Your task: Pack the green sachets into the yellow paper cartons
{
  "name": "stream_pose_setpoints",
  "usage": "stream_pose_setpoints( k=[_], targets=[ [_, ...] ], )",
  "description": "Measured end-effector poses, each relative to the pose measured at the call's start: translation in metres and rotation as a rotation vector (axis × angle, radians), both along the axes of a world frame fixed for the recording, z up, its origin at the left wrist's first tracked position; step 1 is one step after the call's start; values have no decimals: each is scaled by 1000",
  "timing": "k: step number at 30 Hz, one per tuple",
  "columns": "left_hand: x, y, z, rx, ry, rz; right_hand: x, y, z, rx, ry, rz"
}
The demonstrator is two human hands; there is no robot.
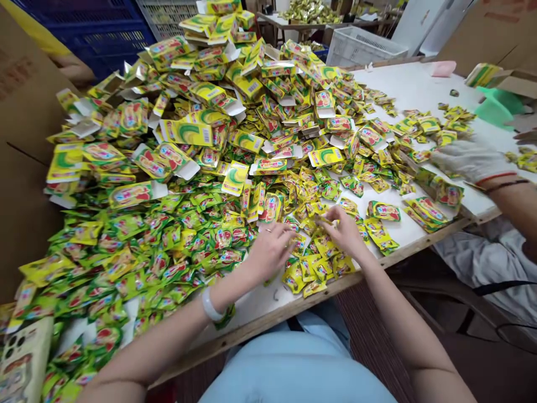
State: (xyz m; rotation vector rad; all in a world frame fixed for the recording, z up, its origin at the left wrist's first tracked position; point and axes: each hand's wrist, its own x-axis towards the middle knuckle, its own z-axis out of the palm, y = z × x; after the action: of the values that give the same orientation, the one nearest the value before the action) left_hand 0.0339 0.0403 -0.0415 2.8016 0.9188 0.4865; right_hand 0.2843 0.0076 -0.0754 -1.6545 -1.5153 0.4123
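Note:
My left hand (271, 252), with a pale bracelet on its wrist, is over the candy packets near the table's front edge. Its fingers are bent together; what they hold, if anything, is too small to tell. Just to its right, my right hand (344, 232) pinches at a small yellow packet above others like it. Yellow packets (314, 268) lie between and below both hands. Green packets (159, 263) spread to the left. Behind them rises a heap of small yellow and green boxes (188, 133), many with open white flaps.
At the right, a co-worker's gloved hand (470, 159) reaches over packets. A phone (25, 358) lies at the lower left. Cardboard stands at both sides. Behind the table are a white crate (363, 47) and blue crates (111, 42). The wooden table edge (260, 319) runs before me.

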Motion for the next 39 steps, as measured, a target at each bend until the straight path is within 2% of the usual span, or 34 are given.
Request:
stream_pose_setpoints(
  k=[2, 4, 7, 10, 13, 14, 16, 18, 20, 22, 24, 26, 28, 31, 34, 37, 39],
  targets=[
    [18, -9, -10, -118, 42, -42, 1, -9, 6, 88, 250, -151],
    [38, -11, -22, -185, 94, -12, -2, -22, 9, 105, 500, -256],
    [59, -5, -32, -229, 129, 11, -5, -42, 2, -81, 797, -203],
    [55, 7, -30, -322, 18, -4, 0, -53, -9, -225, 891, -150],
    [37, 16, -21, -478, -149, 18, 10, -53, -8, -195, 902, -119],
    [33, 17, -19, -491, -165, 26, 14, -52, -5, -181, 906, -94],
    [31, 17, -18, -418, -122, 54, 18, -51, 1, -158, 932, -61],
    [41, 13, -22, -294, -34, 64, 19, -51, 5, -164, 972, -56],
    [56, 10, -28, -242, 43, 31, 17, -55, 2, -202, 971, -60],
    [67, 11, -32, -278, 62, -16, 15, -60, -5, -229, 935, -60],
    [68, 18, -31, -360, -14, -16, 16, -66, -11, -207, 909, -75],
    [58, 25, -24, -484, -153, 14, 16, -70, -10, -163, 929, -100],
    [41, 28, -14, -619, -277, 43, 11, -70, -3, -134, 961, -98],
    [20, 18, 3, -754, -371, 57, -9, -61, 14, -102, 922, 35],
    [10, 3, 10, -769, -433, 70, -30, -46, 18, -67, 705, 177],
    [0, -1, 7, -737, -487, 143, -33, -36, 9, -100, 470, 73],
    [-8, 2, 6, -740, -485, 178, -26, -37, 5, -105, 390, -9]
  ],
)
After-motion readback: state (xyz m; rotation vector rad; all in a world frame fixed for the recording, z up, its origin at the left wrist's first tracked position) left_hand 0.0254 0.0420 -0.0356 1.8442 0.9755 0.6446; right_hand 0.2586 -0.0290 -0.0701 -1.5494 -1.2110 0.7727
